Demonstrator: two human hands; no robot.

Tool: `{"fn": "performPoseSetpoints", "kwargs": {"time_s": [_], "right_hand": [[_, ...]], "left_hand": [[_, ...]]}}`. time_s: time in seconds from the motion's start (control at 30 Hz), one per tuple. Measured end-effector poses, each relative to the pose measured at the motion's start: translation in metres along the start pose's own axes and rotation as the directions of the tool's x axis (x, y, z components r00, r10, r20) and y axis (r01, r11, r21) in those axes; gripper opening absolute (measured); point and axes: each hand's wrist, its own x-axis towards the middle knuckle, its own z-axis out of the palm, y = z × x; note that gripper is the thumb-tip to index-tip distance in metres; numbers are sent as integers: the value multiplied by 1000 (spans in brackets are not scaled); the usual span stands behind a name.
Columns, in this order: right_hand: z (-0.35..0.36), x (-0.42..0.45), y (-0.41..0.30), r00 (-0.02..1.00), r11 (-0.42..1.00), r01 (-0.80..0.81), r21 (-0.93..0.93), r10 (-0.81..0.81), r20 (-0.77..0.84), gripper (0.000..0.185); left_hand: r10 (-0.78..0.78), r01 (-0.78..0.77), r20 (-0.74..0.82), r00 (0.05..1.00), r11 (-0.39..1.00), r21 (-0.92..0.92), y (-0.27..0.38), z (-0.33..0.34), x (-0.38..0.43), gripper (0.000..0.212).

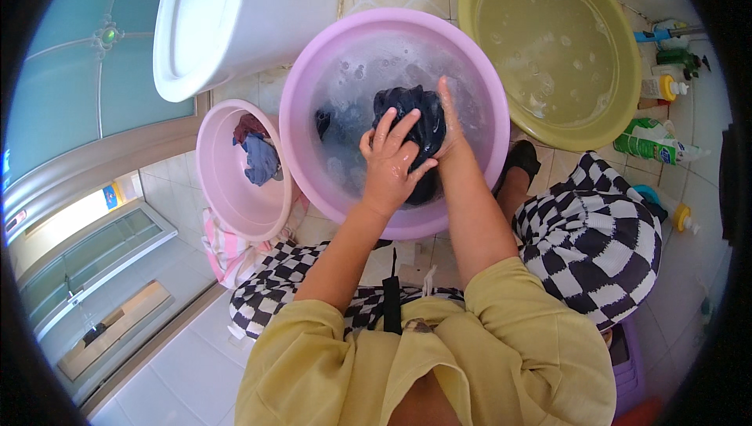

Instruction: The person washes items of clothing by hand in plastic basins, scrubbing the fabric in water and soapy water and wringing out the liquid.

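Observation:
A wet, dark cloth (415, 123) is bunched between my two hands over a large pink-purple plastic basin (294, 132). My left hand (390, 159) presses on its near left side with the fingers spread across it. Along the cloth's right side lies my right hand (449, 123), its thumb or a finger pointing up. Cloudy, soapy water (352, 79) with bubbles fills the basin. Another dark bit of fabric (322, 123) breaks the surface on the left. The lower end of the bunched cloth hangs down to the water, partly hidden by my wrists.
A smaller pink basin (226, 162) on the left holds blue and maroon cloths (258, 156). An olive-green basin (546, 44) of cloudy water stands at the upper right. Bottles (667, 87) and a green-and-white detergent bag (649, 141) line the right wall. A white toilet-like fixture (264, 15) is upper left.

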Motion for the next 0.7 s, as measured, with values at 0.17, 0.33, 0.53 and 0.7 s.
{"fn": "performPoseSetpoints", "kwargs": {"time_s": [0.17,0.33,0.53,0.7], "right_hand": [[33,-11,17,986,991,-125,-40,128,106,63],[54,-15,28,972,984,-171,46,161,168,50],[43,2,46,994,973,15,-229,-39,-100,44],[32,-4,63,931,614,138,-778,-348,-110,52]], "left_hand": [[96,-79,-154,983,991,112,13,-3,5,33],[107,-47,-331,937,982,185,19,-13,22,23],[-79,154,-366,927,972,179,5,-20,45,21],[-751,750,34,660,655,-92,-61,-39,77,40]]}}
